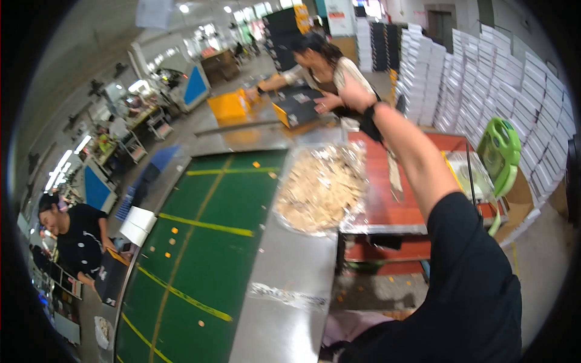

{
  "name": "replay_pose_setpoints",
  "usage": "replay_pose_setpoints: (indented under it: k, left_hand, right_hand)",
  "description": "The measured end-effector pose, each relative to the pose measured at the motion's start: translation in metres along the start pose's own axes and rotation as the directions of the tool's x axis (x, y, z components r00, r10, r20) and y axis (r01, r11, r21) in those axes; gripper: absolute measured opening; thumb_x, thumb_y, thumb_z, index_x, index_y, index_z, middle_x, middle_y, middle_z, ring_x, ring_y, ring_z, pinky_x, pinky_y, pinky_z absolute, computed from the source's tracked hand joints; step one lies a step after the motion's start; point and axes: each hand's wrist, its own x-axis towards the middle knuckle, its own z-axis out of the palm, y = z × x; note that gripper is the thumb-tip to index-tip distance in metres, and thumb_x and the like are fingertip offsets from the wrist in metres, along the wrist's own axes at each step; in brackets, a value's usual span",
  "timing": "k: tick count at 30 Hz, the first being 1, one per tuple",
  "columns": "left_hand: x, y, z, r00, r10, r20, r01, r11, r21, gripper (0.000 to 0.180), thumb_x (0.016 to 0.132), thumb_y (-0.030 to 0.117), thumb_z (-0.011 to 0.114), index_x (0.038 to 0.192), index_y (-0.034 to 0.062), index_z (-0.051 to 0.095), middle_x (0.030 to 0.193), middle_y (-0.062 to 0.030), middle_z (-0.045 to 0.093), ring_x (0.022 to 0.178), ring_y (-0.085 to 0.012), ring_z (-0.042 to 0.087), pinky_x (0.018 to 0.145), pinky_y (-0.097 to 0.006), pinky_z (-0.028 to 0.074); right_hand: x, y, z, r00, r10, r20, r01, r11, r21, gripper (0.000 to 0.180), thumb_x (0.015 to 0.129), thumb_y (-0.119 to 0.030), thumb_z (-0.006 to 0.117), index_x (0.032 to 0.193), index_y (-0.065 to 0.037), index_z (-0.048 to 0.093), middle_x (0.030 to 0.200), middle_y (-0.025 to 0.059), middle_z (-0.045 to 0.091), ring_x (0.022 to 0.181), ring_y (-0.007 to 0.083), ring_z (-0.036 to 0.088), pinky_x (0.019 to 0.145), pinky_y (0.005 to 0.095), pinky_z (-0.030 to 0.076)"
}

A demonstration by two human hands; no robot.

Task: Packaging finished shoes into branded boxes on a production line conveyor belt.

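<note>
My right arm, in a black short sleeve, reaches up and away from the lower right. My right hand point(356, 95), with a dark band at the wrist, is raised in front of a co-worker at the far end of the table. Its fingers are smeared and partly turned away, so what they hold, if anything, does not show. Just beyond it, the co-worker's hands touch a black box point(298, 104) and a yellow-orange box point(230, 106). Below my forearm lies a clear plastic bag point(321, 187) full of beige, paper-like pieces. My left hand is out of view.
A green conveyor belt point(206, 199) with yellow stripes and small orange scraps runs along the metal table edge point(284, 266). At its left another co-worker handles a black box point(112, 278). White box stacks point(478, 85), a green fan point(501, 151) and a red-topped cart point(387, 199) stand right.
</note>
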Motion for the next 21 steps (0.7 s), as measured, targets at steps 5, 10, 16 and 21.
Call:
replay_pose_setpoints:
  k: [5,10,16,21]
  left_hand:
    - [-0.009,-0.008,0.0,0.991,0.053,-0.122,-0.053,0.999,0.003,0.105,0.08,0.079,0.045,0.135,-0.0097,0.043,0.129,-0.0353,0.048,0.122,-0.0451,0.046,0.103,-0.053,0.035]
    - [0.043,-0.006,0.036,0.977,0.182,-0.115,-0.189,0.981,-0.051,0.103,0.078,0.08,0.047,0.133,-0.0069,0.047,0.127,-0.0323,0.05,0.117,-0.0435,0.048,0.099,-0.054,0.037]
    - [0.075,-0.102,0.103,0.983,0.094,-0.159,-0.104,0.993,-0.055,0.104,0.076,0.081,0.048,0.134,-0.0051,0.047,0.129,-0.0311,0.049,0.117,-0.0435,0.047,0.098,-0.054,0.037]
    - [0.093,-0.12,0.159,0.987,0.067,-0.148,-0.079,0.994,-0.075,0.104,0.075,0.082,0.049,0.134,-0.0036,0.048,0.13,-0.0302,0.048,0.117,-0.0435,0.047,0.097,-0.055,0.037]
  right_hand:
    - [0.038,-0.025,0.014,1.0,-0.01,0.03,0.015,0.985,-0.171,0.036,0.079,-0.01,0.054,0.112,0.003,0.054,0.082,0.0198,0.066,0.069,0.0263,0.066,0.057,0.0407,0.052]
    - [-0.076,0.064,0.095,0.834,-0.241,0.496,0.322,0.943,-0.083,0.074,0.072,-0.022,0.073,0.138,-0.006,0.043,0.097,0.0143,0.069,0.091,0.0319,0.067,0.086,0.0412,0.051]
    - [-0.327,-0.042,0.164,0.022,-0.512,0.859,0.122,0.854,0.506,0.089,0.085,-0.024,0.068,0.153,-0.004,0.014,0.102,0.0191,0.067,0.083,0.0249,0.066,0.074,0.0355,0.054]
    - [-0.431,-0.076,0.158,-0.198,-0.713,0.673,0.362,0.584,0.726,0.09,0.086,-0.032,0.068,0.154,-0.012,0.013,0.145,0.0265,0.037,0.133,0.042,0.037,0.109,0.0472,0.032]
